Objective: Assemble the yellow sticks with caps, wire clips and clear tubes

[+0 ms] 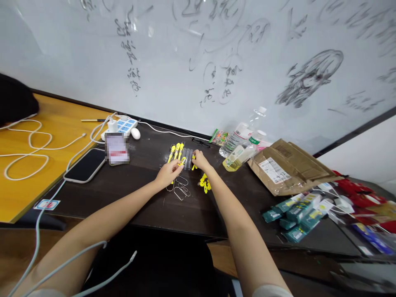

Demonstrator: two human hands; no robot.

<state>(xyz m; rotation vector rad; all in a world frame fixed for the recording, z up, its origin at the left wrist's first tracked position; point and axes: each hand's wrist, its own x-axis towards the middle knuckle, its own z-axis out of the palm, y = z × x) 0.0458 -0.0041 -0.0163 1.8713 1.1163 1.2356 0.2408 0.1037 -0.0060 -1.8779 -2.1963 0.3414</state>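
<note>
My left hand (169, 174) is closed in a pinch on a small yellow piece (183, 161). My right hand (201, 161) is also closed, its fingertips round another yellow piece (194, 166). Between and just beyond the hands lie transparent tubes (188, 158), side by side. To their left is a row of slim yellow-and-black sticks (177, 149) with yellow tops, partly covered by my left hand. Bent metal wire hooks (181, 190) lie loose nearer to me. Beside my right wrist is a small heap of yellow pieces (205, 184). Their exact kind is too small to tell.
At left are a phone (86, 166), a second device (116, 150), a power strip (123, 125) and white cables. Bottles (238, 156), a brown parcel bag (284, 165) and green boxes (301, 212) stand or lie at right. A whiteboard (173, 90) rises behind the dark table (139, 198).
</note>
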